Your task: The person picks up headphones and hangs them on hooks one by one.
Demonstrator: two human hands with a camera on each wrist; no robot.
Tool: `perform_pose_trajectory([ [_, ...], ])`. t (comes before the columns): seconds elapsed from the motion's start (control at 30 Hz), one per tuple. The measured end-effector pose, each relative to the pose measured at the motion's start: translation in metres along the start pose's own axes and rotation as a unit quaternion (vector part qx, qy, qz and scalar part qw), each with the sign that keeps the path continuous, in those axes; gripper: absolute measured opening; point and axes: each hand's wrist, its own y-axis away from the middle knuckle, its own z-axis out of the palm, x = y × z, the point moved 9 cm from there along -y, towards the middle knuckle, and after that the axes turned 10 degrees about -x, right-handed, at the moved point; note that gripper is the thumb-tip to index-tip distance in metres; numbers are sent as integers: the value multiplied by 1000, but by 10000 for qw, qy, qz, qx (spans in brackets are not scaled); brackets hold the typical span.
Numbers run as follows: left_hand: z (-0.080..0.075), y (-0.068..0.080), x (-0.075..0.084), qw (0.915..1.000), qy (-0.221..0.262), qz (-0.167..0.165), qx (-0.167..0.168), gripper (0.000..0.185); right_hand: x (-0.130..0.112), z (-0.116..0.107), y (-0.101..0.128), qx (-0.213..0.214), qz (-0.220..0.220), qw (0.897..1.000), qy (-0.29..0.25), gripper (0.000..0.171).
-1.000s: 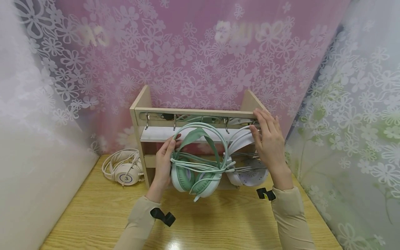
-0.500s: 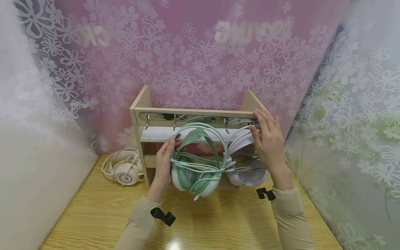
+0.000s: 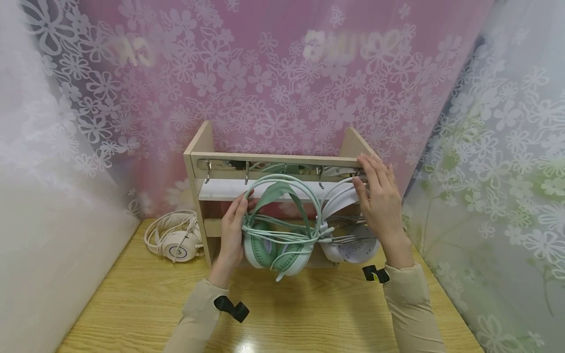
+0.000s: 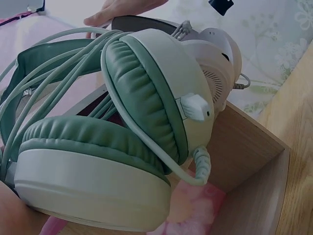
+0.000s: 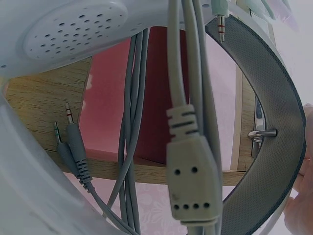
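My left hand (image 3: 231, 233) holds green-and-white headphones (image 3: 293, 260) by one side of the headband, thumb in front. They hang before the rack's hook rail (image 3: 282, 158), headband upward, with their cable bundled across the middle. In the left wrist view their padded ear cups (image 4: 93, 186) fill the foreground. My right hand (image 3: 381, 201) rests on the rail's right end, fingers fairly straight over the top edge and thumb beside the headband of white headphones (image 3: 359, 247). A metal hook (image 5: 264, 133) sits inside that headband in the right wrist view.
Bare hooks, the left one (image 3: 208, 171) among them, line the rail left of the white headphones. A white shelf (image 3: 220, 189) lies below it. Another pair of white headphones (image 3: 178, 245) rests on the wooden table (image 3: 132, 294) left of the rack. Curtains surround the table.
The green headphones and my left hand have shifted very slightly right, and the ear cups sit a touch higher. My right hand has stayed in place.
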Motion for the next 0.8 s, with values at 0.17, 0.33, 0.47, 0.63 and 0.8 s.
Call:
perform_pose_trajectory([
  [0.17,-1,0,-2,10000,43,-15,30,41,0,0,0,24,-4,10000,-32,57],
  [0.33,-2,2,-3,9999,62,-76,38,42,0,0,0,16,5,10000,-42,56],
  [0.47,-2,3,-3,9998,167,-126,27,42,1,0,0,10,19,10000,-25,57],
  [0.63,-4,4,-2,9996,182,-180,106,41,1,1,0,-24,47,10000,-12,59],
  [0.8,-10,6,-6,9991,75,-356,207,39,1,1,0,-71,61,9999,46,60],
])
